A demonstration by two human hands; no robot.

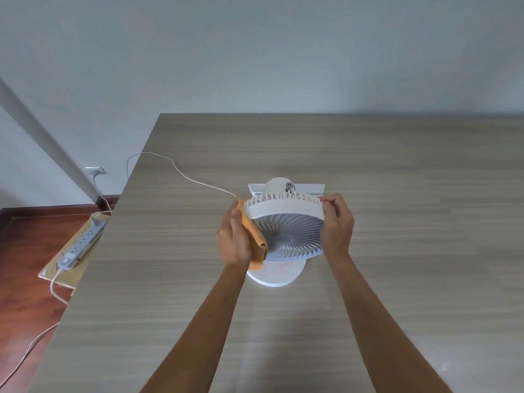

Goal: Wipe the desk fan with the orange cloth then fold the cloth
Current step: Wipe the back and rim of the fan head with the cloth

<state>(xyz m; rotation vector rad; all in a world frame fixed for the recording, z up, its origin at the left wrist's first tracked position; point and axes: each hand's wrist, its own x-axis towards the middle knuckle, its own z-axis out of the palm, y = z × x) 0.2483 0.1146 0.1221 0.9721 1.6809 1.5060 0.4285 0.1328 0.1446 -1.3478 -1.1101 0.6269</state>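
A wood-grain counter (368, 171) stands against a pale wall. Off its left edge, on the red-brown floor, a grey power strip (80, 245) lies on a piece of cardboard (61, 275), and a thin white cord (181, 173) runs across the counter's corner to the back of the desk fan (286, 222). The fan stands on its round white base near the middle of the counter, its grille tilted up toward the camera. The orange cloth (253, 236) lies folded against the fan's left rim, between that rim and the left hand (234, 236). The left grip is curled around the cloth, pressing it onto the rim and grille edge. The right hand (337, 222) curls around the fan's right rim, its fingers wrapped over the upper edge.
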